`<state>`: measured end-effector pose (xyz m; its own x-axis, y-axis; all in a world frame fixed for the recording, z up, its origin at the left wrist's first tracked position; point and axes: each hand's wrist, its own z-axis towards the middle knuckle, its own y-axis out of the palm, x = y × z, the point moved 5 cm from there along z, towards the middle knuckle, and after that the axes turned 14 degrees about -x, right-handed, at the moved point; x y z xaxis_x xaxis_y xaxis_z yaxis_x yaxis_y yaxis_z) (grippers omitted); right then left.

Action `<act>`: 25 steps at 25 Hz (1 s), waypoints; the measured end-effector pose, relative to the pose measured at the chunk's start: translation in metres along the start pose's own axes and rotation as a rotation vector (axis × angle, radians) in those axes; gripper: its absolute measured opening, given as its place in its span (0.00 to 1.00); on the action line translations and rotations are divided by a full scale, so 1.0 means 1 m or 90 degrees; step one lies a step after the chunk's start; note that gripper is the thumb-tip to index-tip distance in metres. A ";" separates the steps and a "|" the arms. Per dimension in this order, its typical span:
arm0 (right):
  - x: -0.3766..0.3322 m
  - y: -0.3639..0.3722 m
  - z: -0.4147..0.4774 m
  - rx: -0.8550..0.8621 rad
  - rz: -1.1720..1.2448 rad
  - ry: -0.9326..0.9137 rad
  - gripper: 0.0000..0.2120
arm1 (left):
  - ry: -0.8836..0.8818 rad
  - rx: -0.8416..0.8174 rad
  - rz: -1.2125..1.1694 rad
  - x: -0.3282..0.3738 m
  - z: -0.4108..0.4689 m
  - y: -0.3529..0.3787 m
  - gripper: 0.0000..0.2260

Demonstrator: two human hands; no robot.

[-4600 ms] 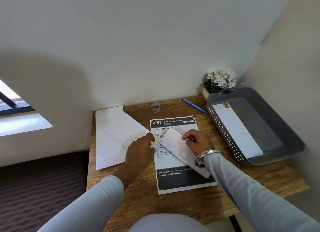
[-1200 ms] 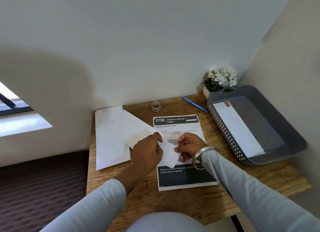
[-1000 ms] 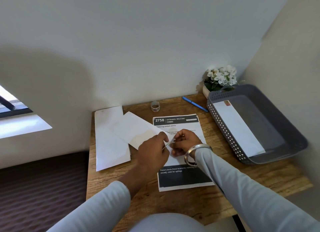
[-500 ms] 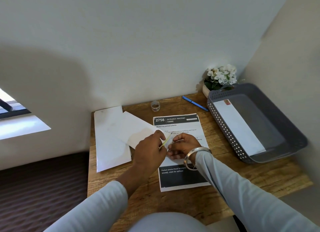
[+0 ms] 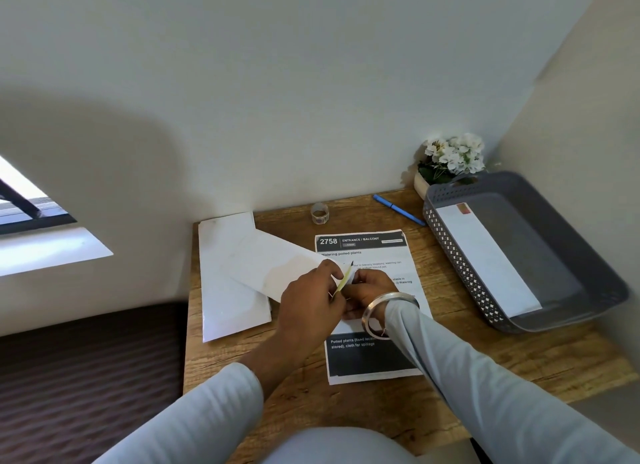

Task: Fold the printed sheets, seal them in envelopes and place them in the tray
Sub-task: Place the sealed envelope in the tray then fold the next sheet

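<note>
From my head camera, my left hand (image 5: 311, 302) is pinched on the mouth end of a white envelope (image 5: 273, 268), whose body runs away to the left of that hand and over the stack of spare envelopes (image 5: 228, 283). My right hand (image 5: 369, 287), just beside the left and nearly touching it, has its fingers pressed together on something small at the envelope's mouth; a thin yellowish strip (image 5: 343, 281) shows between the two hands. I judge I am at the sealing step: the folded sheet seems to be inside already, though I cannot see it. Under both hands lies the next printed sheet (image 5: 367, 359), unfolded. Next I should need to press the flap flat, then carry the envelope over to the grey tray (image 5: 568, 249) well to the right of my right hand, where one sealed envelope (image 5: 485, 259) lies.
</note>
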<state>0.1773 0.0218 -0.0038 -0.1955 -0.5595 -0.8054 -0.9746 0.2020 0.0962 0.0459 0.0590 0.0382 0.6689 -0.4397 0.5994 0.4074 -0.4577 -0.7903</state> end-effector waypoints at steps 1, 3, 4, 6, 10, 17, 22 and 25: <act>0.001 0.000 0.002 0.002 0.006 -0.006 0.07 | 0.003 0.000 -0.003 0.001 0.000 0.000 0.14; 0.001 0.001 0.004 0.014 -0.002 -0.010 0.06 | 0.008 -0.005 -0.018 0.004 0.000 0.002 0.14; 0.001 0.000 0.004 0.023 -0.012 -0.011 0.06 | 0.009 -0.007 -0.025 0.005 0.000 0.002 0.14; 0.000 0.000 0.003 0.032 -0.030 -0.015 0.07 | 0.009 -0.007 -0.034 0.006 0.000 0.003 0.15; 0.004 0.001 0.002 0.000 0.068 -0.026 0.07 | 0.003 0.008 -0.042 0.004 0.001 0.002 0.16; 0.007 -0.012 0.005 0.008 0.056 -0.072 0.06 | 0.001 -0.105 -0.122 -0.004 0.009 0.018 0.33; -0.037 -0.026 -0.010 0.091 -0.111 -0.211 0.06 | 0.136 0.074 -0.007 0.002 0.015 -0.031 0.23; -0.086 -0.026 -0.025 0.102 -0.210 -0.323 0.02 | 0.185 0.161 0.104 0.015 0.034 -0.082 0.23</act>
<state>0.2168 0.0447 0.0776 0.2280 -0.1693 -0.9588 -0.9386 0.2238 -0.2627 0.0439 0.1163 0.1082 0.5489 -0.7067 0.4464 0.4747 -0.1760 -0.8624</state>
